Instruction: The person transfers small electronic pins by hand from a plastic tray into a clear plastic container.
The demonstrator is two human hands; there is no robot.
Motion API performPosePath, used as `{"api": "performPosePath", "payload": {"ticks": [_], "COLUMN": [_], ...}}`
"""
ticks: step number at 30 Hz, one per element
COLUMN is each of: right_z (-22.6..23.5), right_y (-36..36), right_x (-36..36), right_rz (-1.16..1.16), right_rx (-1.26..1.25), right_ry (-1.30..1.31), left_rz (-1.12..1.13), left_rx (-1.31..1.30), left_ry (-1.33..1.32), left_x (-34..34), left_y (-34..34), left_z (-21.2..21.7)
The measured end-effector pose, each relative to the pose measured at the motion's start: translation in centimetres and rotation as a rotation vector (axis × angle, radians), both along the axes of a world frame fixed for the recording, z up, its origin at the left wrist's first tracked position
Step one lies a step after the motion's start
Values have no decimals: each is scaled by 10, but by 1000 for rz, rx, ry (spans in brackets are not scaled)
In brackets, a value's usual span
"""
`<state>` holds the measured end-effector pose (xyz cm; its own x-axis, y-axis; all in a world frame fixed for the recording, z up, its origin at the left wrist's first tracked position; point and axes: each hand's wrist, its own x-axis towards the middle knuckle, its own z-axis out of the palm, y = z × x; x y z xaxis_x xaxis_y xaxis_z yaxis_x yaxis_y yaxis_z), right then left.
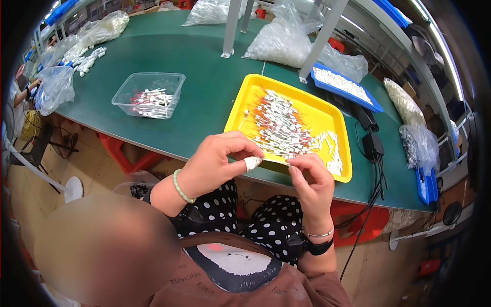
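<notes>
In front of the yellow tray (318, 111), my two hands pinch the ends of a thin, pale, wire-like piece (276, 161) stretched between them. My left hand (217, 156) has a white wrapping on the thumb and closes thumb and finger on the left end. My right hand (313, 180) pinches the other end between thumb and forefinger. The piece is too small to make out its exact kind. Inside the tray lies a heap of small white parts with thin red-orange wires (281, 123). Loose white sleeve-like pieces (333, 153) lie at its right side.
A clear plastic box (118, 98) with similar wired parts stands left on the green table (204, 66). Behind are bags of white parts (279, 43), metal posts (231, 30) and a blue tray (376, 105). Black cables (377, 169) hang at right. Another person's hand (34, 84) shows far left.
</notes>
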<state>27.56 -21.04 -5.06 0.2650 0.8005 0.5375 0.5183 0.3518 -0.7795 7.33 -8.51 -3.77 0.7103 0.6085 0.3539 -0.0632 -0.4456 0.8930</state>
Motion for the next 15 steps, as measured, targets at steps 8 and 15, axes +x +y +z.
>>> {"api": "performPosePath", "payload": {"ticks": [8,15], "right_z": [-2,5], "right_y": [-2,-2], "right_x": [-2,-13], "right_rz": [24,-6], "right_rx": [6,3], "right_ry": [-10,-219], "left_rz": [-5,-82], "left_rx": [65,272], "left_ry": [14,-38], "left_x": [1,1], "left_y": [0,4], "left_z": [-3,-8]}}
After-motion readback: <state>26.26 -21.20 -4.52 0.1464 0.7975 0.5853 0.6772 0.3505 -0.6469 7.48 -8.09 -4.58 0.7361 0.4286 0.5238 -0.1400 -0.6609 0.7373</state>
